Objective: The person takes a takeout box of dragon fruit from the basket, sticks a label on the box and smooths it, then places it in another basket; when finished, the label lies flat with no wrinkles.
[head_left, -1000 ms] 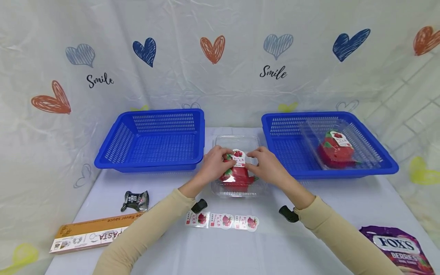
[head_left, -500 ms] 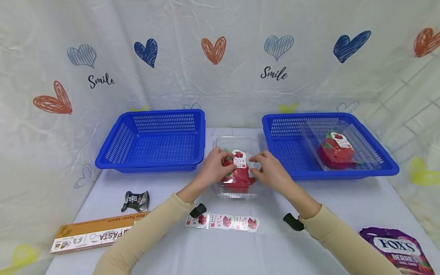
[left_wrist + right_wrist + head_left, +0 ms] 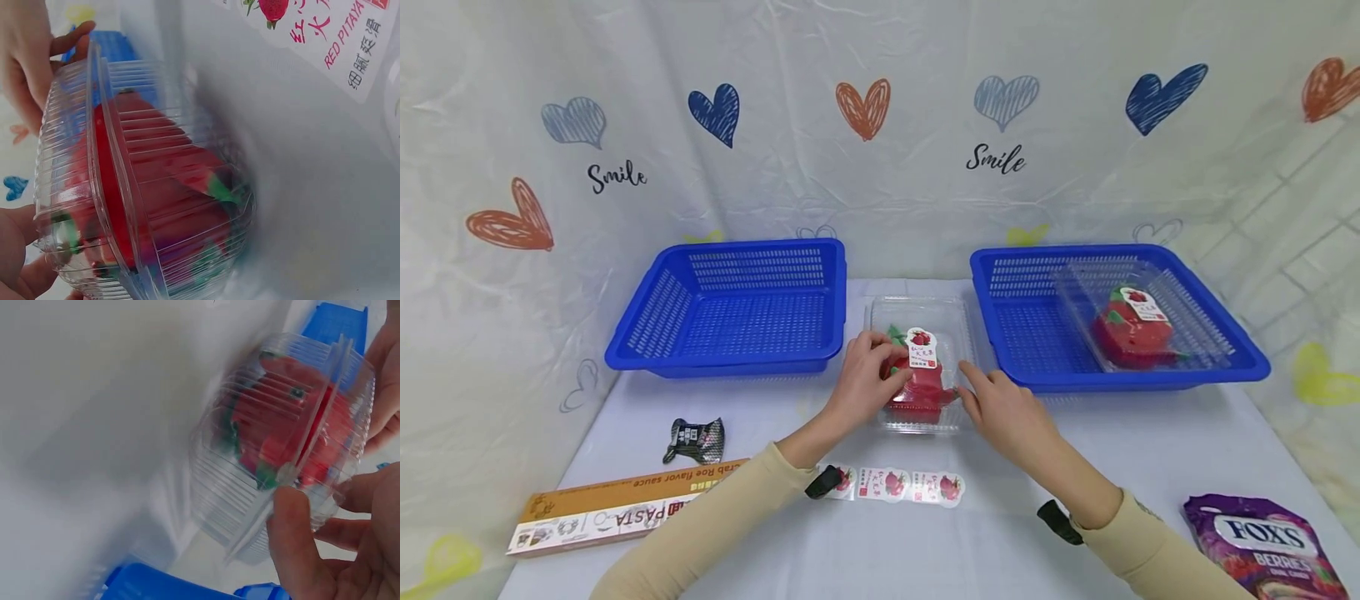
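A clear plastic clamshell box (image 3: pixel 951 312) sits closed on the table with a red dragon fruit (image 3: pixel 917 396) inside. On its lid lies a white dragon-fruit label (image 3: pixel 922 347). My left hand (image 3: pixel 868 377) touches the lid's left side, fingertips beside the label, fingers relaxed. At the right edge of the box is my right hand (image 3: pixel 1009 417); in the right wrist view its thumb (image 3: pixel 292 509) touches the rim. Below the box lies a strip of similar labels (image 3: pixel 891 483), its left end partly hidden by the left wrist strap.
A blue basket (image 3: pixel 730 364) stands at the back left. Another blue basket (image 3: pixel 1022 379) at the back right holds a labelled dragon-fruit box (image 3: pixel 1135 329). A pasta box (image 3: pixel 595 517) and a small dark packet (image 3: pixel 696 440) lie left; a purple candy bag (image 3: pixel 1266 542) lies front right.
My right hand has moved from beside the label down and right to the box's edge. My left hand stays on the lid's left side, its fingers shifting slightly off the label.
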`<act>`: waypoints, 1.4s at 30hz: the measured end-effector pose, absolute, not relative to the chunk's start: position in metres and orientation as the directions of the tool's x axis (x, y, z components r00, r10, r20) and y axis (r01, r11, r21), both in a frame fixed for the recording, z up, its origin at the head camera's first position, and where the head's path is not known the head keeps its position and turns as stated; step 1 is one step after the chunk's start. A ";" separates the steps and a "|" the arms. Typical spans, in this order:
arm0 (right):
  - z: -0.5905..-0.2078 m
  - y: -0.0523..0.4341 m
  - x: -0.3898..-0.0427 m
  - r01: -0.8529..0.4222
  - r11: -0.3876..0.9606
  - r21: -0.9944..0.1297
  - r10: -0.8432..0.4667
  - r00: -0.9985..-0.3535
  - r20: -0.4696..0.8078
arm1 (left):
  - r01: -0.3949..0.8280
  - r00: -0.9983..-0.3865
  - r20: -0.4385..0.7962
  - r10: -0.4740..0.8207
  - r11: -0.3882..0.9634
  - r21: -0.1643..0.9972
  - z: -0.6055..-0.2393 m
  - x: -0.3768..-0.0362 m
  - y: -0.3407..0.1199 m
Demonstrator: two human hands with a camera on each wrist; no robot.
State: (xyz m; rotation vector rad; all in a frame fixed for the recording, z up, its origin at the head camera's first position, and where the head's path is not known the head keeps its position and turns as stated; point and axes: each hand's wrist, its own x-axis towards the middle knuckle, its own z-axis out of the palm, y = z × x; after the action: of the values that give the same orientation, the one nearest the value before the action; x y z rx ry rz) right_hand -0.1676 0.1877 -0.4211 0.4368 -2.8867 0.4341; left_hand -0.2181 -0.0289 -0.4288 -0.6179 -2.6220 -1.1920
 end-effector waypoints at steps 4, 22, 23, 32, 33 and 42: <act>-0.418 0.187 -0.167 -0.274 0.921 -0.278 -0.251 -0.961 0.113 | 0.448 -0.894 0.335 0.296 0.587 0.675 -0.428 -0.217 -0.030; -0.446 0.204 -0.192 -0.001 0.421 -0.907 -0.294 -0.946 -0.136 | 0.359 -0.932 0.282 0.227 0.486 0.797 -0.440 -0.210 -0.035; -0.448 0.203 -0.193 0.008 0.385 -0.923 -0.284 -0.950 -0.127 | 0.347 -0.937 0.271 0.222 0.476 0.808 -0.442 -0.209 -0.035; -0.448 0.185 -0.201 0.028 0.257 -0.966 -0.151 -0.986 -0.069 | 0.324 -0.946 0.294 0.137 0.424 0.846 -0.451 -0.202 -0.027; -0.446 0.183 -0.201 0.023 0.257 -0.966 -0.143 -0.988 -0.062 | 0.323 -0.946 0.299 0.124 0.421 0.848 -0.451 -0.202 -0.026; -0.434 0.181 -0.200 -0.021 0.292 -0.956 -0.163 -0.986 -0.029 | 0.249 -0.967 0.250 0.047 0.371 0.895 -0.443 -0.192 -0.021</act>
State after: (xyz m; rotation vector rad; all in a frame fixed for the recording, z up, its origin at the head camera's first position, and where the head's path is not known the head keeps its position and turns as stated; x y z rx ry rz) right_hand -0.1996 0.1808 -0.4338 0.1877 -2.6189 1.9361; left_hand -0.1916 -0.0211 -0.4432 -0.2665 -2.4449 -1.6448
